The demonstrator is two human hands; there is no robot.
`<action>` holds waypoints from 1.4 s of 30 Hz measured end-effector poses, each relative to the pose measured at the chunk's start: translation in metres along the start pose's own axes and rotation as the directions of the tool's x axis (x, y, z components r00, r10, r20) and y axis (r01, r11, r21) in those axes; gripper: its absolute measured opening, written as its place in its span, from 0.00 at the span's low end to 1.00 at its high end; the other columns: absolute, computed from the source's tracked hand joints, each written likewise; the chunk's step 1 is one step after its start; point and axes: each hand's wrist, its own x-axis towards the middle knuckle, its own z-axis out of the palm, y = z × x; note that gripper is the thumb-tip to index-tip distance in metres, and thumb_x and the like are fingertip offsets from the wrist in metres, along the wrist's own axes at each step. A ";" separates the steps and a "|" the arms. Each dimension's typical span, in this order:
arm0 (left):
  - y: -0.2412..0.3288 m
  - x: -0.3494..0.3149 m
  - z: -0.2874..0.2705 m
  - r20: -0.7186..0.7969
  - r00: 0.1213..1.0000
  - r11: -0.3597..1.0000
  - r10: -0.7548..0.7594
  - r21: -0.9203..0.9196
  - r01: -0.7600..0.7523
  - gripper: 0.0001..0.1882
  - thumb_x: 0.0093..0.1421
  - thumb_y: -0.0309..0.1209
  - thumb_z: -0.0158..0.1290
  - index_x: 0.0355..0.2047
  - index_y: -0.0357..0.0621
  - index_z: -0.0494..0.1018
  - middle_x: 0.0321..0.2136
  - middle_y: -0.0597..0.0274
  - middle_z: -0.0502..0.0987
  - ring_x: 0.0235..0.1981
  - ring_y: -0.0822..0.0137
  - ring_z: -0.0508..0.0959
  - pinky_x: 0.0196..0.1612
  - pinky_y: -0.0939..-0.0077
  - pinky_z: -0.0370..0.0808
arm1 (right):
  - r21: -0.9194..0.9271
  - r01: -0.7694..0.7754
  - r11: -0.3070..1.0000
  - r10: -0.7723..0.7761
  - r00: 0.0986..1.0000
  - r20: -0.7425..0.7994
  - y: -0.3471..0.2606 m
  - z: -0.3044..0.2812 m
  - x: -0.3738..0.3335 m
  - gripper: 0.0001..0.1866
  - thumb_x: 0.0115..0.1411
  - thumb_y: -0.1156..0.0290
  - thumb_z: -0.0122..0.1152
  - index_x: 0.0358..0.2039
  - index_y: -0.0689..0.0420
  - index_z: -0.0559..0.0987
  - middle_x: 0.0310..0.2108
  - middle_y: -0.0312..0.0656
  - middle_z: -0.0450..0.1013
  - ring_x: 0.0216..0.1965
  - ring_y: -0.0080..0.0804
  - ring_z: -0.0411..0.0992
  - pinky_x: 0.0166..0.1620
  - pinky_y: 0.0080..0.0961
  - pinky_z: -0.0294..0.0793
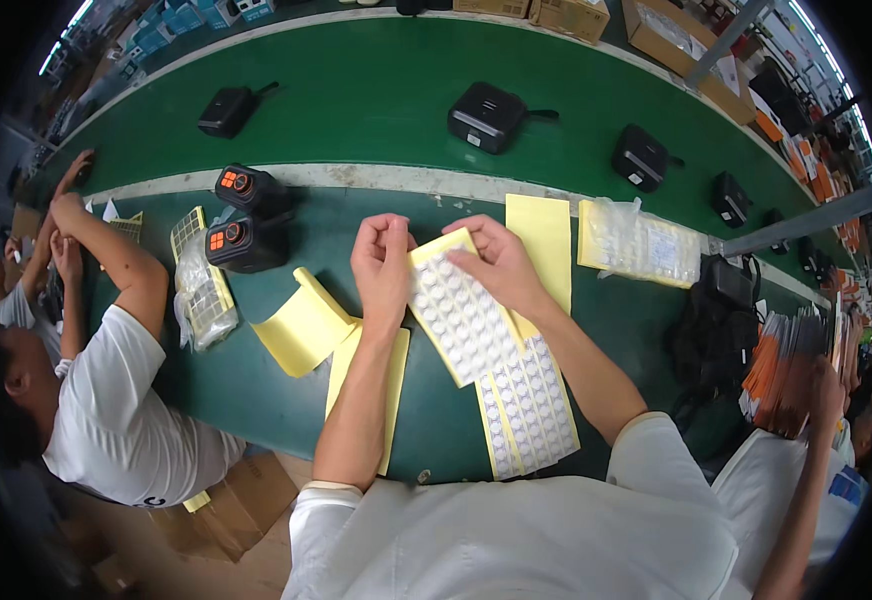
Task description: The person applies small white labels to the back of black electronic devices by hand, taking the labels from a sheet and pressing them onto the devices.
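Note:
A sheet of round white stickers (466,325) with a yellow edge is tilted up in front of me. My right hand (504,262) grips its upper right side, thumb on the face. Beside the sheet's upper left corner is my left hand (383,268), thumb pressed against curled fingers; whatever they pinch is hidden. Below, a second sticker sheet (531,415) lies on the green table (436,440), partly covered by the first. A plain yellow sheet (541,235) lies behind my right hand. Under my left forearm is another yellow sheet (393,400), next to a curled yellow one (301,330).
Two black devices with orange buttons (246,245) stand at left, near plastic-wrapped sheets (206,290). A wrapped yellow-edged stack (641,245) lies at right. Black cases (489,117) sit on the green conveyor (356,100) beyond. Co-workers sit on both sides, one arm (121,240) close at left.

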 end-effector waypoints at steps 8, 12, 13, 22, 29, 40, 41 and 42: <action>0.011 -0.005 0.006 0.345 0.929 0.991 -0.131 0.042 0.124 0.10 0.61 0.25 0.51 0.43 0.36 0.69 0.34 0.65 0.76 0.32 0.79 0.73 0.34 0.85 0.69 | 0.231 0.010 0.973 0.066 0.946 -0.316 0.019 -0.020 -0.003 0.09 0.59 0.77 0.57 0.40 0.62 0.71 0.30 0.39 0.75 0.32 0.17 0.72 0.34 0.15 0.71; -0.002 -0.002 -0.003 0.278 0.943 0.981 -0.181 0.123 0.152 0.07 0.62 0.29 0.52 0.30 0.38 0.72 0.25 0.71 0.75 0.25 0.84 0.70 0.28 0.88 0.67 | 0.096 0.117 0.988 -0.079 0.940 -0.333 0.011 -0.011 -0.003 0.09 0.58 0.75 0.60 0.37 0.63 0.72 0.29 0.37 0.73 0.33 0.17 0.71 0.35 0.16 0.71; -0.004 -0.001 -0.004 0.284 0.941 0.980 -0.187 0.127 0.156 0.07 0.62 0.29 0.52 0.30 0.38 0.72 0.25 0.71 0.75 0.25 0.84 0.70 0.28 0.88 0.67 | 0.099 0.116 0.988 -0.076 0.937 -0.341 0.014 -0.014 -0.003 0.09 0.58 0.75 0.60 0.37 0.63 0.72 0.29 0.37 0.73 0.33 0.17 0.71 0.35 0.16 0.71; -0.008 -0.004 -0.003 0.335 0.919 0.973 -0.209 0.162 0.163 0.06 0.61 0.28 0.54 0.33 0.37 0.73 0.26 0.68 0.77 0.25 0.82 0.73 0.28 0.86 0.70 | -0.006 -0.031 1.000 0.028 0.968 -0.250 0.024 -0.022 -0.005 0.10 0.60 0.68 0.60 0.29 0.62 0.75 0.24 0.34 0.74 0.26 0.13 0.69 0.27 0.15 0.68; -0.011 -0.008 0.003 0.287 0.939 0.977 -0.191 0.147 0.154 0.08 0.62 0.29 0.53 0.35 0.36 0.75 0.26 0.67 0.77 0.25 0.82 0.72 0.27 0.86 0.69 | -0.014 -0.064 0.998 0.057 0.952 -0.301 0.029 -0.020 -0.005 0.13 0.61 0.64 0.59 0.29 0.62 0.76 0.24 0.34 0.75 0.26 0.12 0.68 0.27 0.15 0.68; -0.022 -0.008 0.002 0.275 0.951 0.979 -0.140 0.182 0.092 0.07 0.61 0.28 0.54 0.33 0.36 0.75 0.25 0.70 0.76 0.26 0.84 0.69 0.27 0.86 0.67 | 0.042 -0.067 0.997 0.077 0.941 -0.331 0.027 -0.017 -0.006 0.06 0.58 0.73 0.60 0.31 0.61 0.74 0.24 0.33 0.73 0.26 0.12 0.68 0.27 0.15 0.67; -0.021 -0.008 0.004 0.275 0.951 0.979 -0.140 0.182 0.091 0.06 0.61 0.28 0.54 0.34 0.36 0.75 0.25 0.70 0.76 0.26 0.84 0.69 0.27 0.85 0.67 | 0.083 -0.076 0.994 0.101 0.932 -0.348 0.027 -0.017 -0.006 0.06 0.58 0.73 0.60 0.30 0.61 0.74 0.24 0.33 0.72 0.26 0.12 0.68 0.27 0.15 0.67; -0.019 -0.008 0.004 0.263 0.955 0.975 -0.140 0.205 0.087 0.06 0.60 0.28 0.53 0.34 0.36 0.75 0.25 0.69 0.77 0.26 0.83 0.69 0.27 0.84 0.68 | 0.048 -0.064 0.997 0.077 0.936 -0.343 0.027 -0.016 -0.006 0.06 0.58 0.73 0.60 0.30 0.62 0.73 0.24 0.33 0.73 0.26 0.13 0.68 0.27 0.15 0.67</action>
